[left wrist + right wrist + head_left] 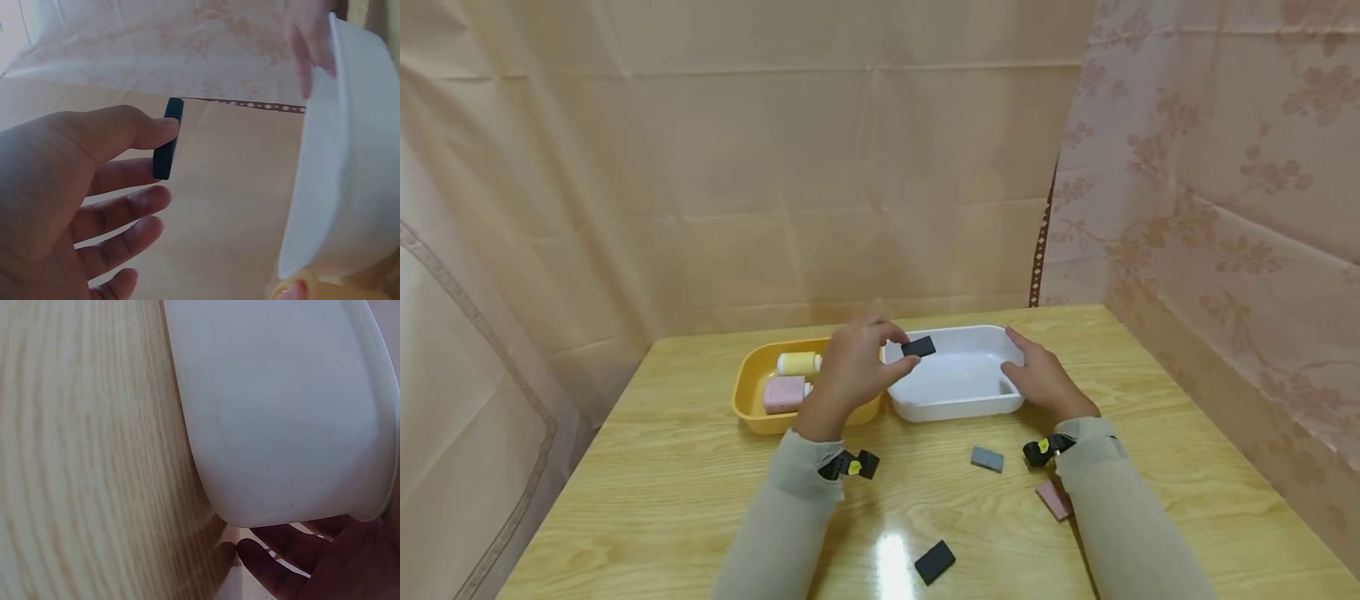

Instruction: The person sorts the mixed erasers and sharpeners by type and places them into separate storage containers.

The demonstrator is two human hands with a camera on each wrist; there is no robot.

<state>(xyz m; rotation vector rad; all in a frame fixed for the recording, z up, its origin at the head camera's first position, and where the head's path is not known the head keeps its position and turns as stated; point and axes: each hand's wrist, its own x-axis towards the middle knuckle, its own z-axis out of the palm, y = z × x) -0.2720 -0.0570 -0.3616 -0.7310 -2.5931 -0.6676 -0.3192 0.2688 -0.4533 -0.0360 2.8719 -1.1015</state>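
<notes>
Here, a left hand pinches a small black block beside a white tray

A person in pale long sleeves works with both hands at a wood-grain tabletop (662, 475). The left hand (853, 362) has a grip on one end of a black block (919, 347), thumb against forefinger, with the remaining fingers loosely bent. The block is in the air; from the head camera it appears against the left end of the white tray (955, 379), and the left wrist view shows a gap between block and tray.

The right hand (1043, 379) grasps the right end of the white tray, its thumb over the inner side and its fingers outside.

Just left of the white tray sits a yellow tray (743, 390), partly hidden by the left forearm. In it lie a bottle with a yellow label (797, 363) and, nearer the person, a pink bottle (784, 394).

Nearer the person, a gray block (987, 459) lies in front of the white tray, a pink block (1055, 500) beside the right sleeve (1120, 508), and a second black block (935, 562) near the bottom edge, between the forearms. Light-colored curtains (850, 167) hang behind.
</notes>
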